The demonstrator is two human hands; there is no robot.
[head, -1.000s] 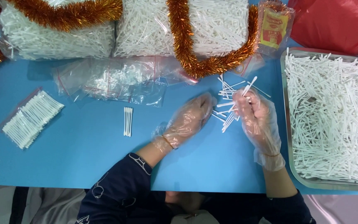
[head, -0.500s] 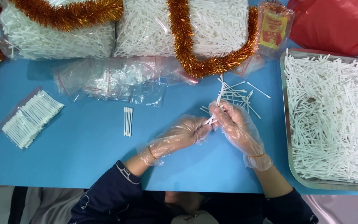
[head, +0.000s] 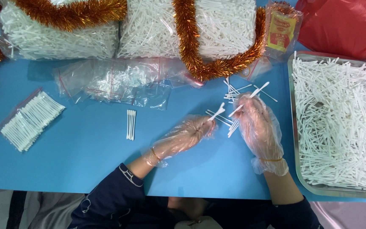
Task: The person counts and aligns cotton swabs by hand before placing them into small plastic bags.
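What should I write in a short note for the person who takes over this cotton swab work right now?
Left hand: in a clear glove, pinching one cotton swab at its fingertips.
Right hand: in a clear glove, holding a few swabs, over the loose swabs on the blue table.
Things: the metal tray on the right is full of swabs; a small aligned group lies left of the hands; empty clear bags lie behind it.
Done: one filled bag lies at far left.
Left: the loose swabs and the full tray are unbagged.
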